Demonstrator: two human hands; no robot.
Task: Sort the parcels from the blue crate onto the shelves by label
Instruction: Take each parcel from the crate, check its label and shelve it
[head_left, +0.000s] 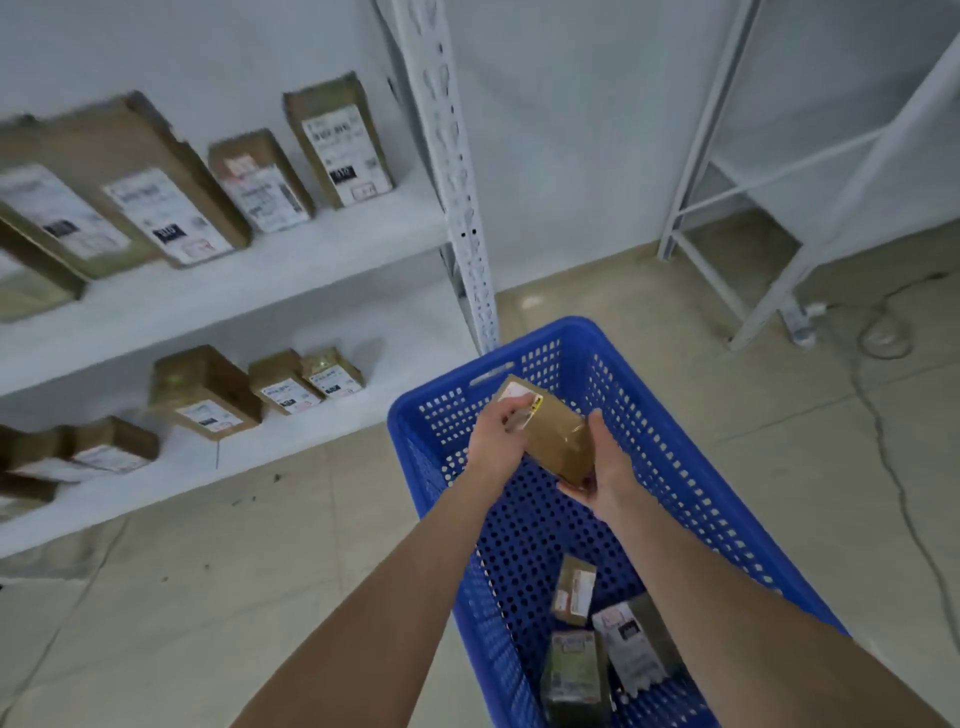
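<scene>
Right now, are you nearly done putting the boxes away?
Getting there. Done: shelved parcels line the upper shelf and the lower shelf. In hand: the left hand and right hand hold one brown parcel above the blue crate. Left: three parcels visible on the crate's bottom.

Crate (675, 415) right of shelves (322, 249)

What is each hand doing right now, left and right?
Left hand: grips the brown parcel at its labelled end, above the blue crate.
Right hand: grips the same parcel at its lower end.
</scene>
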